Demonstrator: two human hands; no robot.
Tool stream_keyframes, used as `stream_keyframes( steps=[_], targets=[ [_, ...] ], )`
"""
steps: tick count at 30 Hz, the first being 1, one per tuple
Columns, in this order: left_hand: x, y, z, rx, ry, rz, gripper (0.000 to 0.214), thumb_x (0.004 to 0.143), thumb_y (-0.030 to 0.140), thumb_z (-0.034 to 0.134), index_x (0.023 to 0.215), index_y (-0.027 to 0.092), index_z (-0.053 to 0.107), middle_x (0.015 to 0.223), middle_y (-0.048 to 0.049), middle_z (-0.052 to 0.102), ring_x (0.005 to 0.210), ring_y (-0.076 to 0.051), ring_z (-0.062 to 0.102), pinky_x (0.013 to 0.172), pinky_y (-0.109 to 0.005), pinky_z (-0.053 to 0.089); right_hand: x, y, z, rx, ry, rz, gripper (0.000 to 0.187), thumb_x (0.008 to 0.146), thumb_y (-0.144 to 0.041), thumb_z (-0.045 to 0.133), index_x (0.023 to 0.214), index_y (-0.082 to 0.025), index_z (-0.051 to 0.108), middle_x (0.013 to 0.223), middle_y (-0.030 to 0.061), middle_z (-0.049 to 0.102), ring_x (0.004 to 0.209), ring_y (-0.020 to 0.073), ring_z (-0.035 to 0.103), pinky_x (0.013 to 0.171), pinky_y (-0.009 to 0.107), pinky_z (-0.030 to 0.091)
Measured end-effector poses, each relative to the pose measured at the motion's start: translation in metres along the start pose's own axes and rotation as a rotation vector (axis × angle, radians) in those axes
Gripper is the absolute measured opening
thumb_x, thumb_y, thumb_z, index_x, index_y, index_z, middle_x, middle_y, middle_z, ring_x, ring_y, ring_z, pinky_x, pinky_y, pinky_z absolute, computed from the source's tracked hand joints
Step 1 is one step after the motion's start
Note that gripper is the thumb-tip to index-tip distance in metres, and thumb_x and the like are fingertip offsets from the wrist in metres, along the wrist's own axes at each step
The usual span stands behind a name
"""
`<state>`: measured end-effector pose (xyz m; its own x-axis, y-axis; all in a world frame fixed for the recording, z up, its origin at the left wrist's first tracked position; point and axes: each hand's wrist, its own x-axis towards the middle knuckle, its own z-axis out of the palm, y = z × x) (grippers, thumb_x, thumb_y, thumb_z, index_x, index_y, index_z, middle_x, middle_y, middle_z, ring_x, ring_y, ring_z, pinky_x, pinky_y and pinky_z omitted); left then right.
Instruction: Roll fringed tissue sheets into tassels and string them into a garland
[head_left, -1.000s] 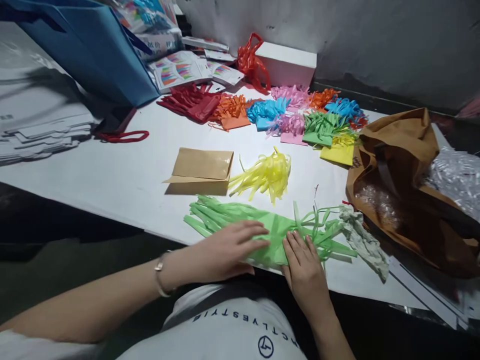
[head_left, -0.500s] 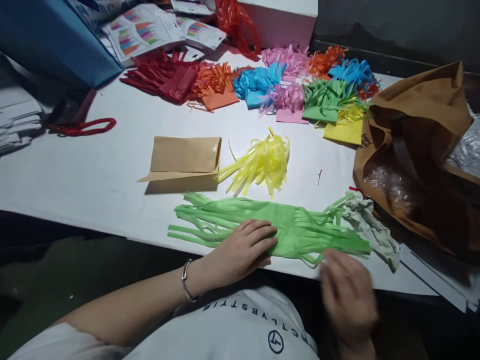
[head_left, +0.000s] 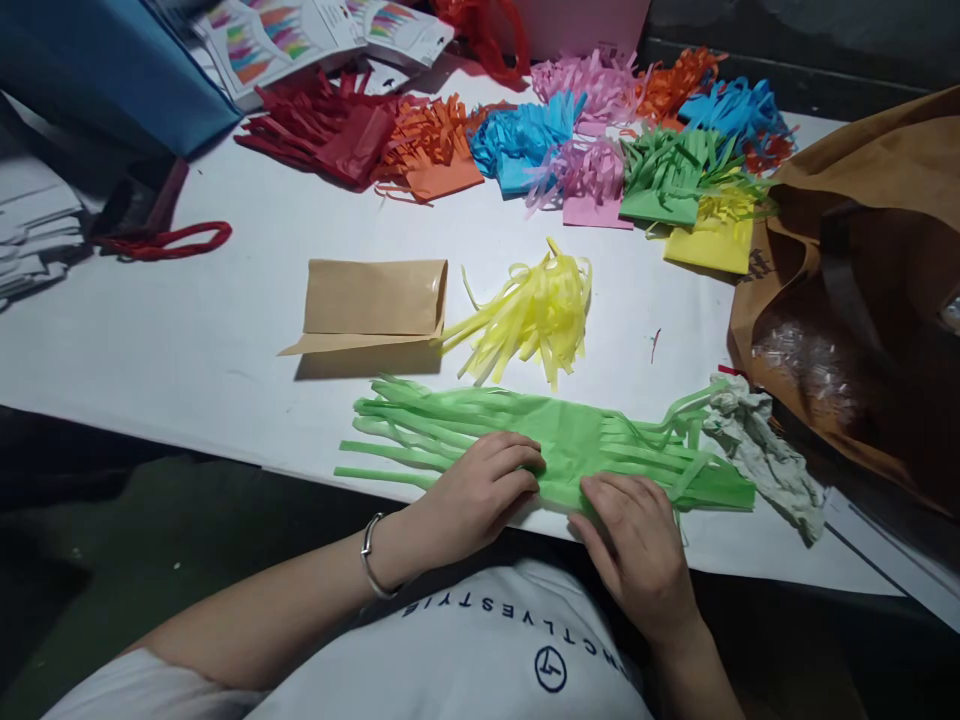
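A green tissue-paper tassel sheet [head_left: 570, 435] lies flat along the front edge of the table, with a solid middle band and cut strips fanning out at both ends. At the near edge of that band, my left hand [head_left: 480, 490] has its fingers curled over the paper; its thumb is hidden. My right hand [head_left: 637, 545] grips the same edge a little to the right, fingertips on the paper and thumb below. Between the two hands the edge looks slightly turned up. Just beyond lies a bunch of yellow tissue strips [head_left: 544, 315], beside a folded brown paper piece [head_left: 375, 297].
Folded tassels in several colours, such as a dark red tassel [head_left: 330, 135] and a blue tassel [head_left: 525, 140], line the back. A brown bag [head_left: 780, 270] and crumpled pale paper [head_left: 765, 445] are at right. A red cord [head_left: 176, 240] lies at left.
My right hand has moved left and up from the strips' near side onto the band's near edge. My left hand stays on the paper, its fingers slightly more curled. The view has shifted a little.
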<state>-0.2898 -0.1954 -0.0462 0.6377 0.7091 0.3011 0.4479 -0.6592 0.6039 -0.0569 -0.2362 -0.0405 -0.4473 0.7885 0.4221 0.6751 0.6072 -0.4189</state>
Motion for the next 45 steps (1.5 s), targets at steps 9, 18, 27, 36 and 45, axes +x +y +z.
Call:
stream_keyframes(
  steps=[9, 18, 27, 36, 45],
  targets=[
    [0.003, 0.001, -0.004, -0.093, -0.030, -0.095, 0.012, 0.096, 0.027, 0.061, 0.090, 0.017, 0.060, 0.103, -0.0098, 0.067, 0.102, -0.023, 0.059, 0.092, -0.039, 0.047, -0.003, -0.003, 0.010, 0.123, 0.076, 0.219, 0.034, 0.091, -0.006, 0.063, 0.123, -0.018, 0.058, 0.092, 0.0045, 0.069, 0.088, 0.0178, 0.064, 0.090, 0.035, 0.050],
    [0.008, 0.006, -0.006, -0.033, -0.069, -0.076, 0.016, 0.100, 0.013, 0.045, 0.096, 0.015, 0.060, 0.103, -0.0094, 0.068, 0.102, -0.022, 0.059, 0.090, -0.038, 0.048, 0.012, -0.003, -0.006, 0.096, -0.100, 0.174, 0.025, 0.093, -0.021, 0.066, 0.117, -0.021, 0.061, 0.112, 0.0074, 0.070, 0.108, 0.0248, 0.062, 0.099, 0.044, 0.044],
    [0.017, 0.007, -0.022, 0.240, -0.158, -0.170, 0.019, 0.098, 0.009, 0.043, 0.091, 0.015, 0.060, 0.088, -0.0083, 0.066, 0.085, -0.023, 0.060, 0.076, -0.035, 0.050, 0.023, 0.000, 0.002, -0.012, -0.052, 0.219, 0.013, 0.099, -0.016, 0.050, 0.097, -0.020, 0.062, 0.087, 0.0043, 0.069, 0.088, 0.0209, 0.062, 0.086, 0.037, 0.042],
    [0.058, -0.010, -0.026, 0.565, -0.310, -0.412, 0.021, 0.096, 0.020, 0.054, 0.079, 0.014, 0.064, 0.066, -0.0075, 0.065, 0.060, -0.022, 0.061, 0.054, -0.029, 0.039, 0.056, 0.027, 0.019, -0.274, -0.081, 0.345, 0.022, 0.100, -0.030, 0.052, 0.082, -0.021, 0.060, 0.070, 0.0017, 0.064, 0.063, 0.0188, 0.056, 0.063, 0.032, 0.035],
    [0.068, -0.009, -0.029, 0.556, -0.363, -0.436, 0.020, 0.095, 0.023, 0.054, 0.081, 0.014, 0.066, 0.067, -0.0074, 0.068, 0.059, -0.022, 0.065, 0.052, -0.027, 0.038, 0.047, 0.003, 0.006, -0.325, -0.054, -0.020, 0.020, 0.094, -0.008, 0.053, 0.108, -0.015, 0.065, 0.100, 0.0111, 0.069, 0.096, 0.0244, 0.059, 0.089, 0.040, 0.042]
  ],
)
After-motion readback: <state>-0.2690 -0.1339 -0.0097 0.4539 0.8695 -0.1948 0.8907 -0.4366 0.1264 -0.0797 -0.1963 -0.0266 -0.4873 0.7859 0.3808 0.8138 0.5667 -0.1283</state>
